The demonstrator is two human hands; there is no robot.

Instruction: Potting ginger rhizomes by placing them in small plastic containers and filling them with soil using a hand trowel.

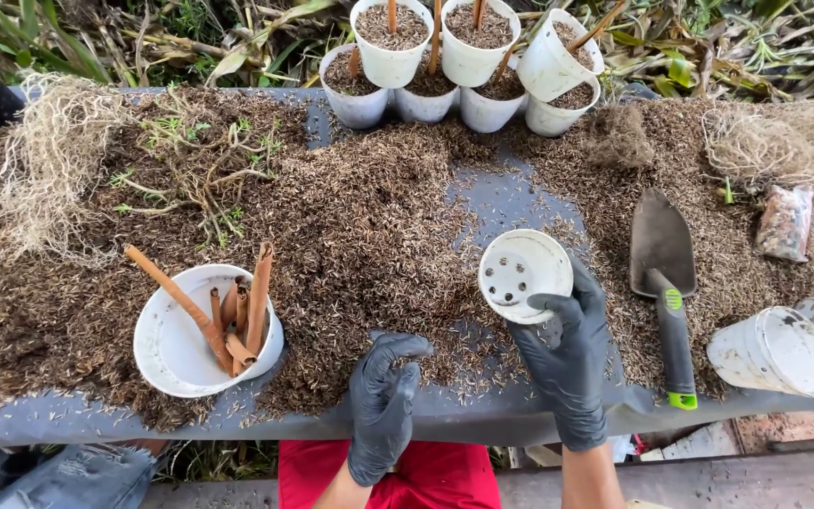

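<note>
— Right hand (567,353)?
— Gloved, grasping an empty white pot (523,274) by its rim, above the gray table (482,415).
— Left hand (383,401)?
— Gloved, loosely curled, holding nothing, resting on husk litter (369,217).

Item: one small white plastic pot (524,274), round, thin-walled, empty. The inside shows a flat base with a ring of small dark drainage holes; specks of dirt mark the inner wall. It is tilted, mouth turned up toward the camera and slightly left. The right hand (569,353), in a black glove, has it by the lower right rim, thumb on the edge. It is held just above the grey surface (482,415), beside the loose brown potting mix (369,217).
</note>
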